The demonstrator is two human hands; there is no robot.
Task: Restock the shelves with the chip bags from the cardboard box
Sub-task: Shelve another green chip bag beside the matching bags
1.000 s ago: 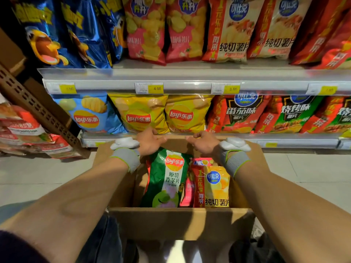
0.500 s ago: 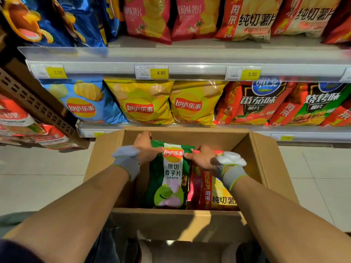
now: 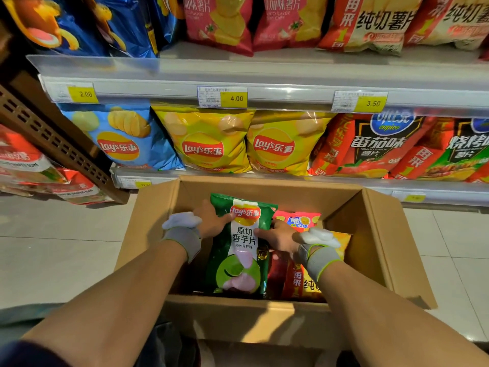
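Store shelves (image 3: 264, 72) fill the whole top half of the head view, stacked with chip bags: blue ones at upper left, pink and red ones along the top, then a lower row with a blue bag (image 3: 119, 136), two yellow bags (image 3: 206, 141) side by side, and red and black ones further right. Yellow price tags (image 3: 234, 98) sit on the shelf edge. Pale tile floor (image 3: 53, 247) below.

Cardboard box (image 3: 381, 247) sits open right in front of the shelves, flaps out. Inside, a green chip bag (image 3: 242, 250) stands upright near the middle, with a pink bag (image 3: 299, 219) and an orange-yellow bag (image 3: 304, 284) just to its right.

Left hand (image 3: 211, 221) grips the green bag's upper left edge, thumb lying across the front near the logo. Right hand (image 3: 277, 238) holds the bag's right side, thumb on the front, the other fingers out of sight behind it. Both wrists have grey bands with a white gadget on top.
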